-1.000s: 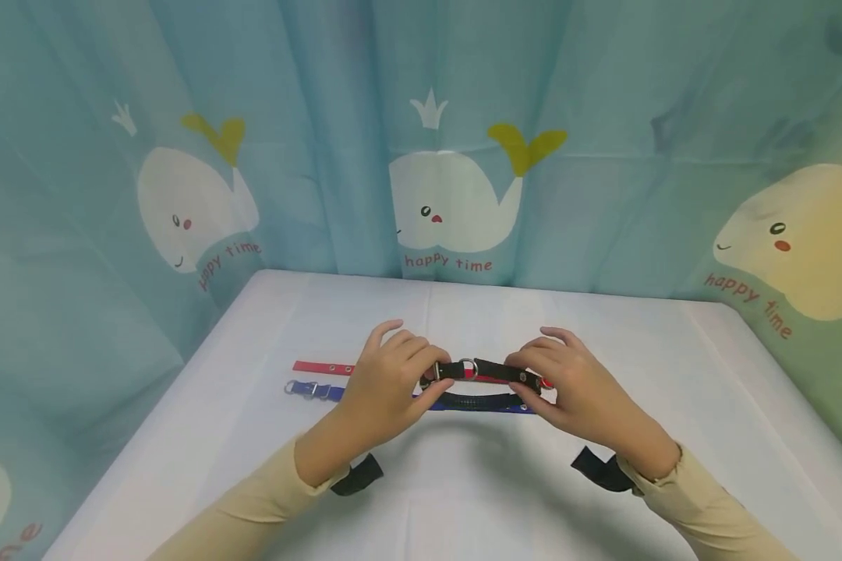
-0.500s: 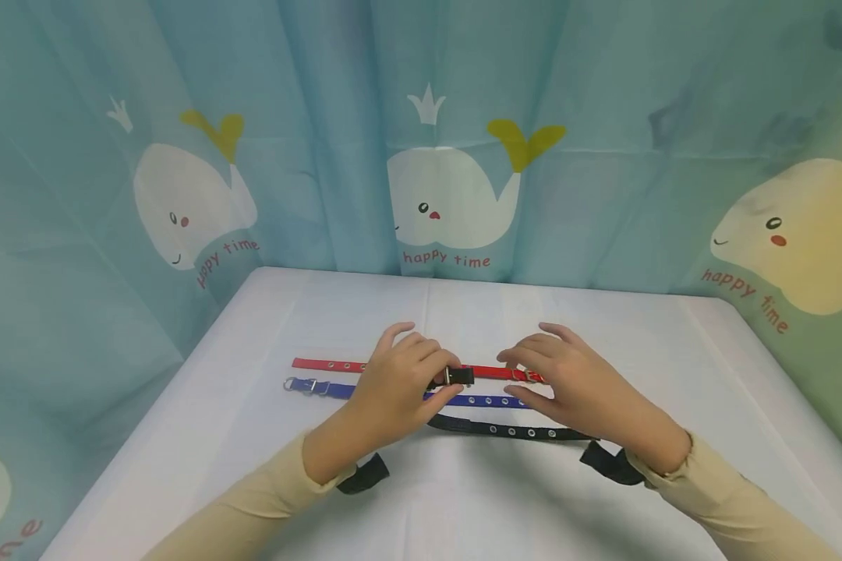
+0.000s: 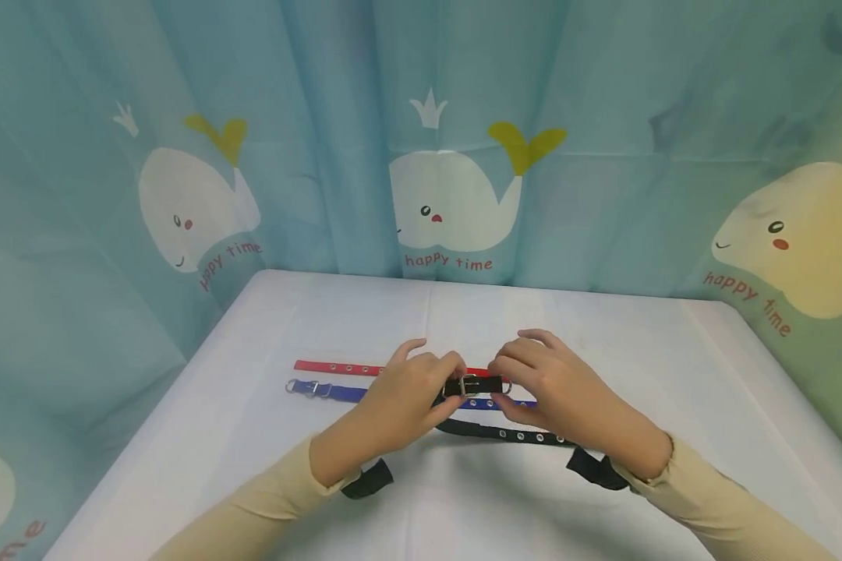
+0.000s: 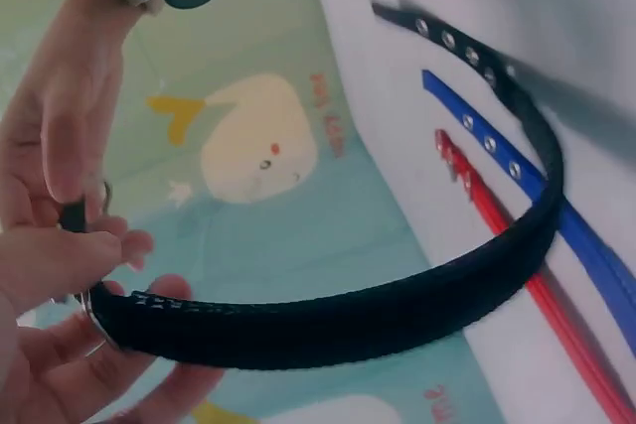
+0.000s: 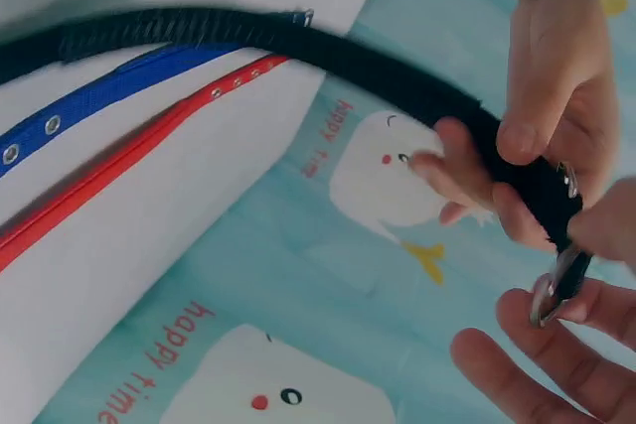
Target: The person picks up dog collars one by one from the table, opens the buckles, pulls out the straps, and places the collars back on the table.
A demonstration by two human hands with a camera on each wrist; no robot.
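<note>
Both hands hold a black collar in front of me, its metal buckle turned to the head camera. My left hand pinches the strap just left of the buckle. On the other side, my right hand pinches the short end by the D-ring. The padded strap curves away below the left hand, and its tail with metal eyelets extends to the right. In the right wrist view the left hand's thumb presses on the strap.
Behind the hands a red collar and a blue collar lie side by side on the white table, partly hidden by the hands. A blue curtain with whale prints hangs at the table's back edge.
The right hand let go of the collar's strap, which dropped into a loose curve, then moved left and took the end by the D-ring. The left hand kept its grip near the buckle.
</note>
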